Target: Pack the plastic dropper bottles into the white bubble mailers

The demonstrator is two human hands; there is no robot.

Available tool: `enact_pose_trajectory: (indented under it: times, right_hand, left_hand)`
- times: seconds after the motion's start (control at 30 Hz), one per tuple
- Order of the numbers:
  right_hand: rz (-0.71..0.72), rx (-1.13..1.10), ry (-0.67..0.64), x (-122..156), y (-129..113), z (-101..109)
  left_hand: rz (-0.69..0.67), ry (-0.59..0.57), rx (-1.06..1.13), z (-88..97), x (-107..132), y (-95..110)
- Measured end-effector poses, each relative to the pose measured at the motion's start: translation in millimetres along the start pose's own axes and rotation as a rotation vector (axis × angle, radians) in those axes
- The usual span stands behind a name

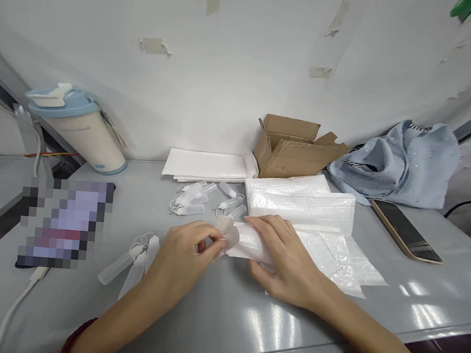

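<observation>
At centre frame, the left hand (187, 246) pinches translucent film (228, 229) while the right hand (281, 251) grips the adjoining white packet (246, 241), seemingly to steady it.

The table (203, 326) is gray and shiny. At its back left stands a cup (79, 131) with a blue lid. In front of the cup lies a blurred phone (77, 224) with a white cord (15, 303). Some small bottles (120, 264) lie near it, and more little bottles (193, 197) lie farther back, just in front of flat white bags (204, 165). Next come an open brown box (302, 160), crinkly white bags (322, 210), a blue cloth (408, 163) and a dark phone (406, 231).
</observation>
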State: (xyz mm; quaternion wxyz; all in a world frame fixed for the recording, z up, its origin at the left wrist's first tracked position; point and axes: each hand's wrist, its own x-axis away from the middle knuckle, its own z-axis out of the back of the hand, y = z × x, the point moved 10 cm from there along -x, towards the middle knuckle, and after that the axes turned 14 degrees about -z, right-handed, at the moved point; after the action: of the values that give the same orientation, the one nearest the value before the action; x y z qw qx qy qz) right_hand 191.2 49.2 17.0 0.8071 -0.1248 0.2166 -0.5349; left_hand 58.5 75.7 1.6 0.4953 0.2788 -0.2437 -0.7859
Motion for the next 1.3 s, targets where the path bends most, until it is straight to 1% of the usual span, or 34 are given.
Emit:
enact_pose_trajectory:
  times: [0.17, 0.3, 0.4, 0.43, 0.47, 0.6, 0.63, 0.7, 0.83, 0.93, 1.07, 1.17, 1.3]
  right_hand:
    - [0.021, -0.008, 0.009, 2, -3, 2]
    - [0.035, -0.011, -0.04, 3, -6, 0]
    - [0.025, 0.004, -0.045, 2, -5, 1]
    - [0.02, 0.009, -0.042, 2, -5, 2]
    - [0.015, 0.014, -0.04, 1, -4, 2]
    - [0.002, 0.029, -0.035, 0, -2, 1]
    - [0.0, 0.031, -0.032, 0, -2, 0]
    - [-0.003, 0.033, -0.023, 0, -1, 0]
    - [0.0, 0.037, -0.023, -1, -1, -3]
    - [-0.001, 0.032, -0.037, -1, -1, -5]
    - [-0.003, 0.034, -0.037, -1, -2, -5]
    - [0.002, 0.039, -0.027, 0, -2, -4]
    - [0.009, 0.042, -0.023, 2, -4, -2]
  left_hand:
    - [-0.039, -0.109, 0.142, -9.7, 0, 6]
    - [-0.049, -0.268, 0.254, -20.3, 4, 8]
    - [-0.054, -0.371, 0.315, -27.4, 7, 10]
    - [-0.064, -0.375, 0.309, -27.5, 6, 10]
    - [-0.075, -0.354, 0.284, -25.8, 5, 10]
    - [-0.13, -0.184, 0.108, -11.2, -2, 8]
    - [-0.141, -0.177, 0.096, -10.9, -3, 8]
    - [-0.137, -0.224, 0.138, -15.6, -2, 9]
    - [-0.039, -0.388, 0.313, -29.7, 6, 6]
    - [0.061, -0.46, 0.431, -36.5, 12, 2]
    - [0.196, -0.463, 0.629, -41.5, 16, -4]
    - [0.267, -0.475, 0.797, -45.9, 19, -3]
    - [0.359, -0.515, 0.959, -53.5, 26, -1]
